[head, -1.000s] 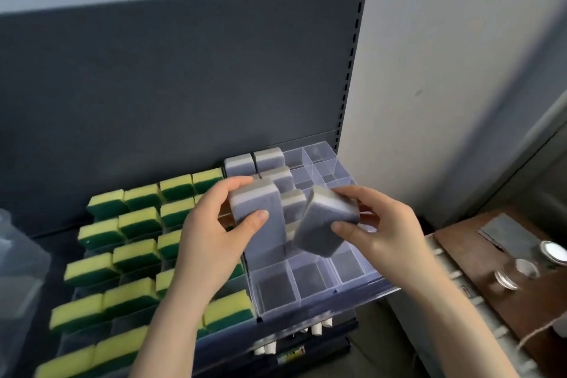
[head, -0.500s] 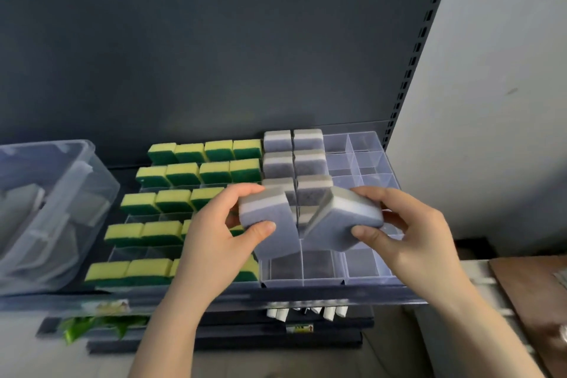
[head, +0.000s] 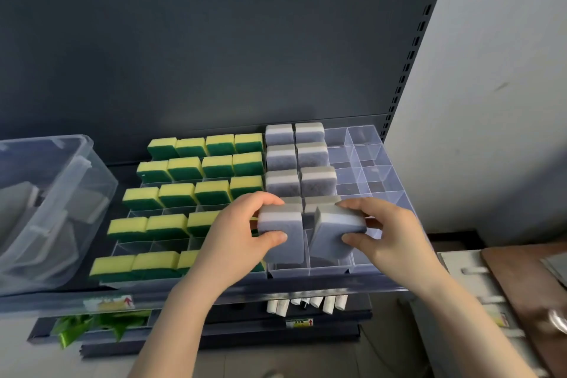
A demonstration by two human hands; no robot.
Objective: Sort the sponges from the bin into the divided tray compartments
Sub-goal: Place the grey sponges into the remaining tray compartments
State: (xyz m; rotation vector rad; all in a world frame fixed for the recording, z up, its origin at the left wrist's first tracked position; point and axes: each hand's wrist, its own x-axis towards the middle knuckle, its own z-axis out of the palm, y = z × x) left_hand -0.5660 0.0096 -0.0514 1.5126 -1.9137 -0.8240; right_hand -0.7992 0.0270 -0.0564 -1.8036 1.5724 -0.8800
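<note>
Both hands have dropped over the last second. They were held up above the divided tray point(head: 366, 144) and are now down at its front row.

Left hand point(head: 233, 242): thumb below and fingers over the top, gripping the left grey sponge point(head: 282, 236). It's upright, pale band uppermost. Its lower end looks to be entering the front compartment of the tray's first grey column. I can't tell if it has bottomed out.

Right hand point(head: 395, 239): clamped on the right grey sponge point(head: 334, 233), thumb on the near face and fingers behind. It's tilted, its top leaning away from the other sponge, and it hangs over the neighbouring front compartment. It isn't seated. The two sponges sit just beside each other with a narrow gap between them.

What that means: I judge this to be the insertion step for the last row of these two columns. The right sponge will need squaring up before it goes in.

Behind the hands, further back in the tray, seated grey sponges point(head: 294, 159) fill the same two columns. The row nearest my fingers is partly hidden.

The tray's two right-hand columns are bare.

Left part of the tray: yellow-green sponges point(head: 190, 193) in rows.

Left of the tray, on the same shelf, is the bin point(head: 70, 181). There are pale blocks inside it, likely more sponges to sort.
</note>
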